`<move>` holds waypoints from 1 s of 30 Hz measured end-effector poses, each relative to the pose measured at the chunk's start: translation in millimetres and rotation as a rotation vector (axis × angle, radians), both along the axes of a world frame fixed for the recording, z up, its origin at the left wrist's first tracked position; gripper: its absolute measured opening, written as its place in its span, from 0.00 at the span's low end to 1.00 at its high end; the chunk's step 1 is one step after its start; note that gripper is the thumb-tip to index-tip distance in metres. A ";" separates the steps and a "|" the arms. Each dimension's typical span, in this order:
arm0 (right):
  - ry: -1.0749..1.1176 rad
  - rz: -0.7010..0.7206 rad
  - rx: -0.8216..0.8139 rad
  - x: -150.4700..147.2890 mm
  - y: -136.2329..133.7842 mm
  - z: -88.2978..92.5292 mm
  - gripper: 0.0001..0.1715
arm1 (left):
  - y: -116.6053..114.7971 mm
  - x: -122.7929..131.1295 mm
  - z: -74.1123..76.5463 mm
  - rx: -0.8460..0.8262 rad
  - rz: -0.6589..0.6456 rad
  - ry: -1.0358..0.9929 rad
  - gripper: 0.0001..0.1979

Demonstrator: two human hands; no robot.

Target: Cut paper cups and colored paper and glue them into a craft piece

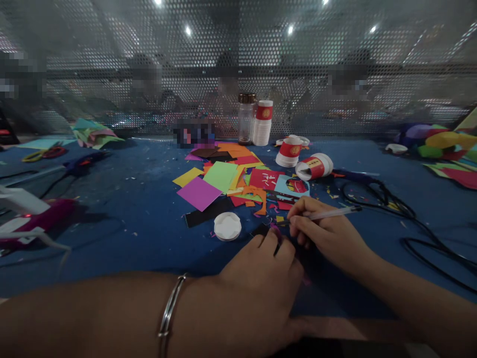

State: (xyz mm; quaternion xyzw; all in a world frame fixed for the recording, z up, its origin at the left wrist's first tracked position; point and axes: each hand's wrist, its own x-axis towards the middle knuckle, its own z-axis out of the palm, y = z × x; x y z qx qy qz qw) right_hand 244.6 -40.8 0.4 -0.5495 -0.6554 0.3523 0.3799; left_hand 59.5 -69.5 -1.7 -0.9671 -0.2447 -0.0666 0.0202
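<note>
So the right hand (331, 236) has its grip clamped on a pen (333, 213), near side of the desk (149, 214); left hand (261, 273) sits beside the tip, can't tell if its grip's closed.

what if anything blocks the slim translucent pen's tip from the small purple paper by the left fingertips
Nothing visible: the translucent pen in the right hand has its dark tip beside the purple paper; contact is unclear.

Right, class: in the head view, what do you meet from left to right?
Magenta-and-white device, purple paper square, clear dark-lidded jar, red-and-white paper cup stack, slim translucent pen-like tool in the right hand, red paper sheet at the right edge.
</note>
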 end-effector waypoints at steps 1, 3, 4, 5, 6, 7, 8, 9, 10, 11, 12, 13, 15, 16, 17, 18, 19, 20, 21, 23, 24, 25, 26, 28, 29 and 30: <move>0.000 0.001 -0.001 0.1 0.1 -0.2 0.04 | 0.0 -0.1 0.5 -0.001 -0.002 0.003 0.36; 0.001 -0.001 -0.004 0.1 0.2 -0.7 0.04 | -0.1 -0.4 1.2 0.003 -0.002 0.007 0.36; 0.002 -0.003 -0.006 0.0 0.3 -0.8 0.04 | -0.2 -0.5 1.4 0.005 -0.001 0.007 0.36; 0.003 -0.004 -0.006 -0.1 0.3 -0.9 0.03 | -0.3 -0.5 1.3 0.003 0.000 0.006 0.37; 0.004 -0.005 -0.006 -0.2 0.3 -1.0 0.03 | -0.5 -0.5 1.2 -0.001 0.001 0.008 0.37; 0.007 -0.004 -0.004 -0.4 0.3 -0.9 0.03 | -0.6 -0.3 0.9 -0.005 0.003 0.009 0.37; 0.010 -0.003 -0.003 -0.6 0.4 -0.8 0.03 | -0.7 -0.1 0.7 -0.007 0.007 0.007 0.37; 0.015 -0.003 -0.002 -0.8 0.4 -0.6 0.03 | -0.7 0.2 0.5 -0.010 0.009 0.006 0.37; 0.018 -0.002 -0.002 -1.0 0.4 -0.2 0.04 | -0.6 0.4 0.5 -0.012 0.010 0.005 0.37; 0.021 -0.003 0.000 -1.2 0.3 0.2 0.04 | -0.5 0.7 0.5 -0.014 0.010 0.005 0.37; 0.021 -0.005 0.000 -1.4 0.2 0.6 0.04 | -0.2 0.8 0.7 -0.014 0.007 0.004 0.37; 0.019 -0.005 0.001 -1.5 0.0 1.1 0.04 | 0.1 0.9 0.9 -0.016 0.004 0.006 0.37; 0.015 -0.003 0.001 -1.6 -0.3 1.8 0.04 | 0.7 0.9 1.3 -0.012 0.003 0.003 0.37; 0.014 0.000 0.002 -1.5 -0.5 2.0 0.04 | 1.0 0.8 1.2 -0.007 0.003 -0.002 0.37; 0.014 0.003 0.001 -1.4 -0.5 2.0 0.04 | 1.1 0.7 1.0 0.000 0.000 -0.009 0.37; 0.015 0.005 0.000 -1.3 -0.4 1.8 0.04 | 1.2 0.6 0.6 0.003 -0.004 -0.014 0.36; 0.016 0.004 -0.002 -1.2 -0.3 1.5 0.04 | 1.1 0.5 -0.1 0.004 -0.007 -0.015 0.36; 0.015 0.002 -0.006 -1.0 -0.2 1.2 0.04 | 1.0 0.3 -0.9 0.005 -0.011 -0.018 0.36; 0.014 0.000 -0.010 -0.9 0.0 0.8 0.04 | 0.8 0.1 -1.8 0.001 -0.011 -0.015 0.36; 0.010 -0.006 -0.015 -0.7 0.1 0.3 0.04 | 0.5 -0.5 -3.4 0.005 -0.011 -0.022 0.36; 0.009 -0.007 -0.016 -0.6 0.0 0.2 0.04 | 0.5 -0.8 -3.8 0.005 -0.011 -0.024 0.36; 0.008 -0.007 -0.017 -0.6 -0.1 0.3 0.04 | 0.5 -1.0 -3.8 0.009 -0.012 -0.031 0.36; 0.009 -0.007 -0.016 -0.6 -0.2 0.5 0.04 | 0.6 -1.2 -3.4 0.010 -0.013 -0.032 0.36; 0.012 -0.005 -0.015 -1.0 -0.3 0.9 0.04 | 0.6 -1.1 -1.5 0.007 -0.008 -0.024 0.36; 0.014 -0.004 -0.014 -1.3 -0.3 1.2 0.04 | 0.6 -0.8 -0.3 -0.003 -0.010 -0.006 0.36; 0.015 -0.003 -0.012 -1.6 -0.2 1.3 0.04 | 0.6 -0.5 0.6 -0.010 -0.009 0.009 0.36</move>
